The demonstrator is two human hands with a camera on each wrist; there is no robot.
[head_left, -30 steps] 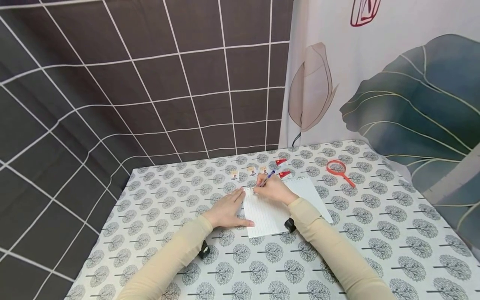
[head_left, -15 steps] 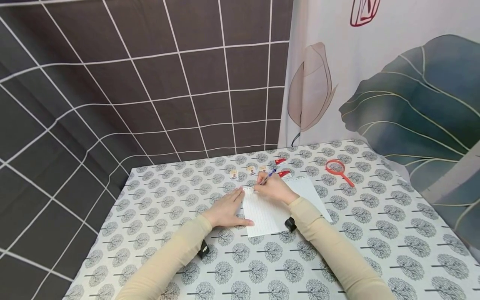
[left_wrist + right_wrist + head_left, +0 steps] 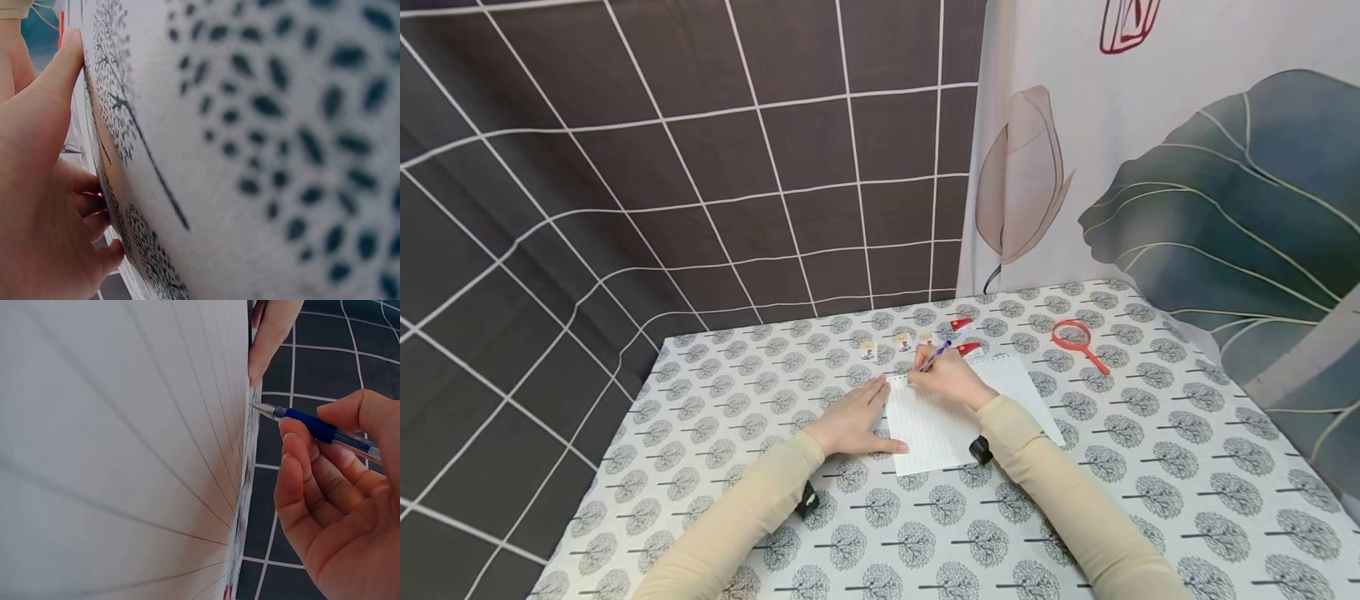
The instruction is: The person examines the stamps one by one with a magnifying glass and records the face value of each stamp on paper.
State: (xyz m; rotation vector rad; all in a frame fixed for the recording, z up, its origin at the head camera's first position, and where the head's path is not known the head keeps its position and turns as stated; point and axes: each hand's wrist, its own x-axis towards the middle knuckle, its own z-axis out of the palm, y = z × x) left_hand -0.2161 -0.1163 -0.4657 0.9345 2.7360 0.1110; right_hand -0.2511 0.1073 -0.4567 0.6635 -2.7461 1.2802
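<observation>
A lined sheet of paper (image 3: 936, 429) with a perforated top edge lies slightly turned on the table. My right hand (image 3: 951, 379) rests over its upper part and pinches a blue pen (image 3: 315, 425) between thumb and fingers. In the right wrist view the pen's metal tip is at the paper's surface, near the top left corner. My left hand (image 3: 853, 421) lies flat at the sheet's left edge, thumb spread onto the paper and the other fingers stretched toward the top corner. From the left wrist, the left hand (image 3: 44, 150) shows against the patterned cloth.
Beyond the paper lie several small picture cards, one card (image 3: 868, 350) at the left, and two red and white pieces, one red piece (image 3: 970, 348) close to the sheet. A red magnifying glass (image 3: 1078, 342) lies to the right. A dark gridded curtain (image 3: 820, 208) hangs behind the tree-patterned tablecloth (image 3: 715, 454).
Both hands stay in nearly the same place. The pen shifts only very slightly in the right hand; the paper and cards have not moved.
</observation>
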